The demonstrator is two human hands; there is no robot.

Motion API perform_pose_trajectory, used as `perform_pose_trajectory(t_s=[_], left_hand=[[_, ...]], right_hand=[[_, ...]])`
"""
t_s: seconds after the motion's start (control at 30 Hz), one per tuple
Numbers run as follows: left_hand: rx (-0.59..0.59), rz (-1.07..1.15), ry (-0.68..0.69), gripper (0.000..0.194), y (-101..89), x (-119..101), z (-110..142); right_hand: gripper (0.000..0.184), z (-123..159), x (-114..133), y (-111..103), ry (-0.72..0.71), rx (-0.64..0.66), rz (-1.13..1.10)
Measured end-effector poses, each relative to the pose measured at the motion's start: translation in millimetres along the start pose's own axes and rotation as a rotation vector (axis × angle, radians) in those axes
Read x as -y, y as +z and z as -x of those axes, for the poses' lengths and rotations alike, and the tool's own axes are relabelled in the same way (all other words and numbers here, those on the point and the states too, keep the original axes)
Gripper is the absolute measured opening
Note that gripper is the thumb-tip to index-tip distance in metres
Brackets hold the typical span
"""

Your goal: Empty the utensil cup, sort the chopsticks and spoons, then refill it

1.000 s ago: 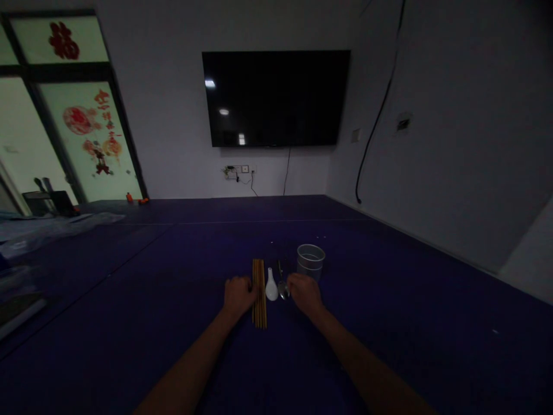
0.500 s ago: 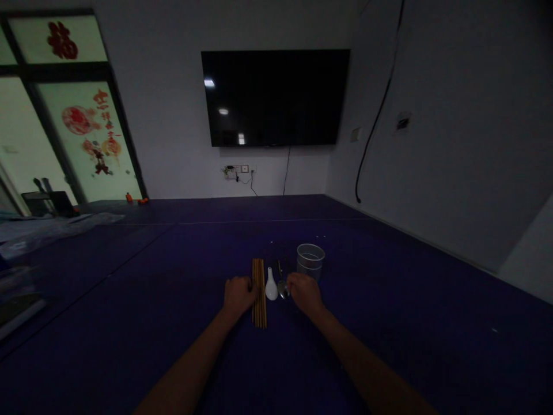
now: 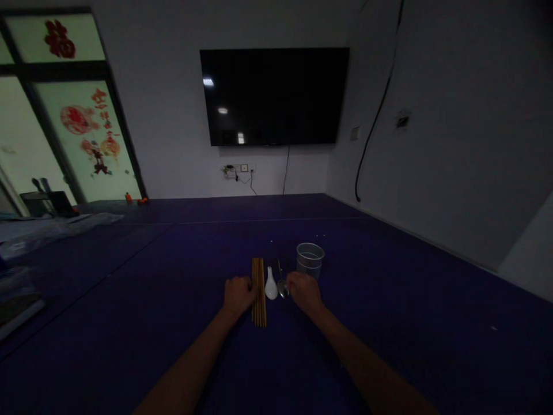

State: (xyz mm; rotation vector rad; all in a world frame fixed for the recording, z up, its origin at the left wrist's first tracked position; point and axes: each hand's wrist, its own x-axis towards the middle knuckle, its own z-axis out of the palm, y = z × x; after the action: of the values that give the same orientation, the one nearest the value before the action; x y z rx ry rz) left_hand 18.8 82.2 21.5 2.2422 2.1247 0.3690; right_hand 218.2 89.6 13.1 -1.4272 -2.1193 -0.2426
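My left hand (image 3: 237, 295) rests on the purple surface as a loose fist, its thumb side against or just beside a bundle of wooden chopsticks (image 3: 259, 297) lying lengthwise; whether it touches them I cannot tell. To the right of the chopsticks lies a white soup spoon (image 3: 271, 288), its handle pointing away from me. Alongside that is a metal spoon (image 3: 283, 289) with a dark, dimly lit handle. My right hand (image 3: 305, 290) is closed in a fist right beside the metal spoon's bowl. Behind that fist stands a grey metal cup (image 3: 310, 259), upright, its lower part partly hidden.
The purple surface (image 3: 194, 253) reaches back to the wall, under a large black television (image 3: 276, 95). Clear plastic wrapping (image 3: 64, 227) and a dark box (image 3: 47, 203) lie at the far left. Small orange items (image 3: 137, 200) sit by the door. A black cable (image 3: 375, 127) hangs at right.
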Motion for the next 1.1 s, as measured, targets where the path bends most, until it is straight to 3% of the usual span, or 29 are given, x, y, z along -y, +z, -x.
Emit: perform_pose_trajectory(t_s=[1.1], left_hand=[[0.010,-0.003,-0.037,0.035,-5.5,-4.2,3.2]], right_hand=[[0.023,-0.6,0.2,-0.1,0.006,0.001,0.004]])
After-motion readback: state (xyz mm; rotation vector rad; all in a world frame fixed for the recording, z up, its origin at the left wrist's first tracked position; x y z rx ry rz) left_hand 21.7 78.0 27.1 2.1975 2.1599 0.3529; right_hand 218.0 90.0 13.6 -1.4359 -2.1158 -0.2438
